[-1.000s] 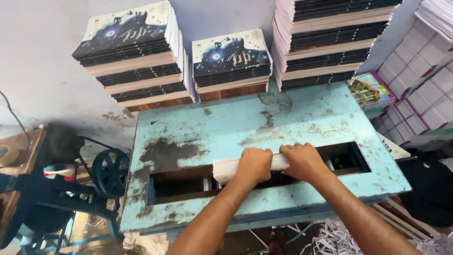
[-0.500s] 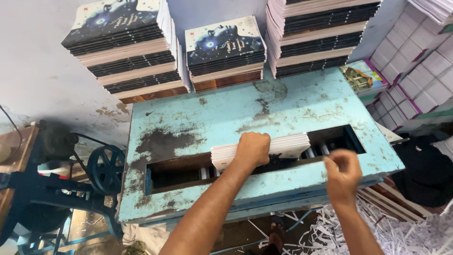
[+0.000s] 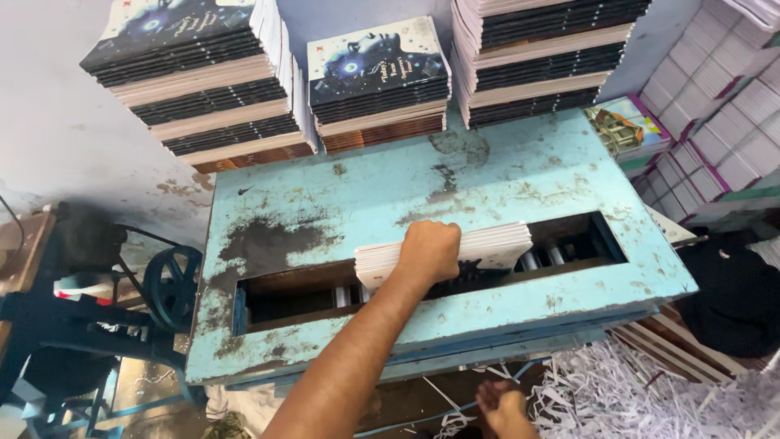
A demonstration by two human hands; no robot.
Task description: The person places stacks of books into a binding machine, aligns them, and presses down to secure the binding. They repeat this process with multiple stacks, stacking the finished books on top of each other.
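Note:
A white-edged stack of booklets [image 3: 496,244] stands on its edge in the long slot [image 3: 284,297] of a worn light-blue machine table [image 3: 390,187]. My left hand [image 3: 429,249] is clamped over the top of that stack near its left half, arm stretched across the table's front edge. My right hand [image 3: 502,406] hangs low below the front edge, over the paper trimmings, fingers apart and holding nothing. Metal rollers [image 3: 540,258] show in the slot to the right of the stack.
Three tall piles of dark-covered books [image 3: 378,77] line the table's far edge. A flywheel [image 3: 172,284] and a blue frame [image 3: 49,325] stand at the left. Shredded paper [image 3: 650,390] heaps at the lower right, with more stacked booklets [image 3: 715,106] behind.
My right hand has left the stack and dropped below the table's front edge. My left hand stays on the stack, which sits slightly further left in the slot.

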